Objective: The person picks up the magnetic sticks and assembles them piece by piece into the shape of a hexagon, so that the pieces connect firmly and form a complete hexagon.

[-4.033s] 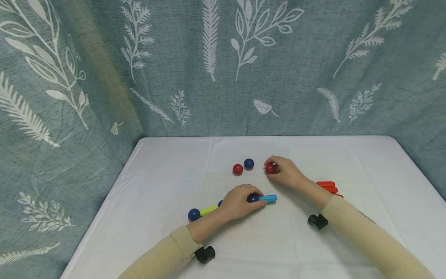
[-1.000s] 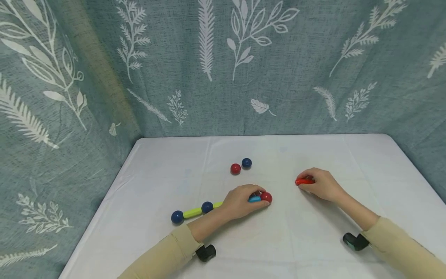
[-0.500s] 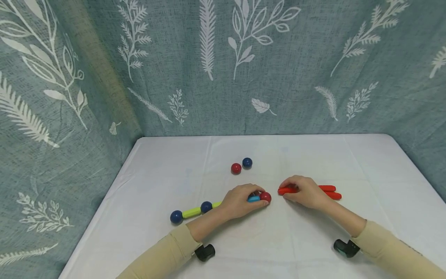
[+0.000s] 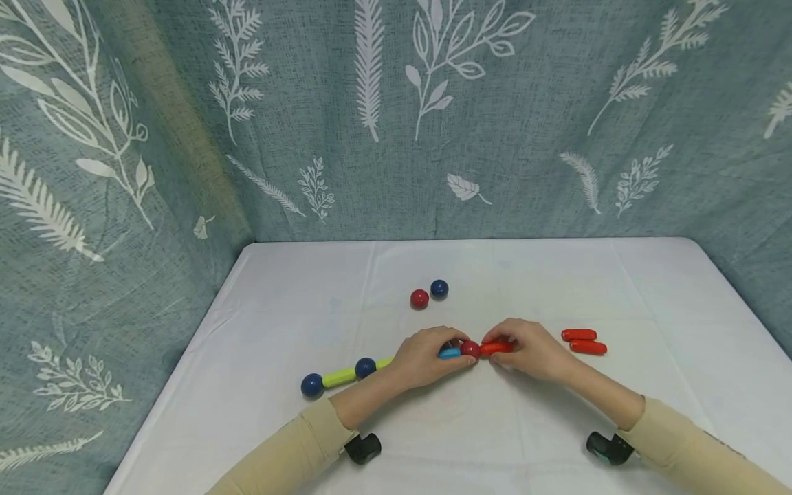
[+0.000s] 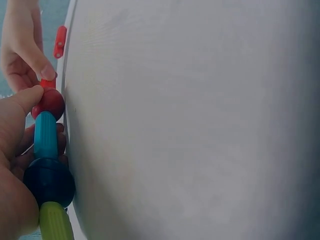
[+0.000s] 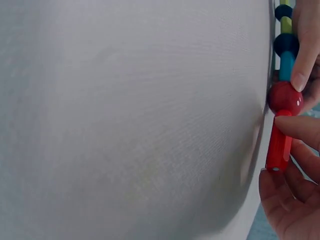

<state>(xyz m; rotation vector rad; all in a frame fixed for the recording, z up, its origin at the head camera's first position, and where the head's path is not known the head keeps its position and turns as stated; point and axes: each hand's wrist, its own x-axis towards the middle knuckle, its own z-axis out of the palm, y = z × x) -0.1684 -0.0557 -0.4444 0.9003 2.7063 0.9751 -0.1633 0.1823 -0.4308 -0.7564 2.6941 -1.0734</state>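
Attachment, seemingly | left hand (image 4: 427, 354) gripped red ball (image 6: 285, 98), right hand (image 4: 533, 349) pinched red rod (image 6: 278, 150) (touching ball) | next move likely needed straight seating

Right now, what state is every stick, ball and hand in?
Left hand, gripping joined red ball
Right hand, pinching held red stick
Held red stick, end against joined red ball
Joined red ball, attached to light blue stick
Light blue stick, between joined balls
Green sticks, attached
Joined dark blue balls, attached to green sticks
Far red ball, loose
Far dark blue ball, loose
Spare red sticks, lying unheld
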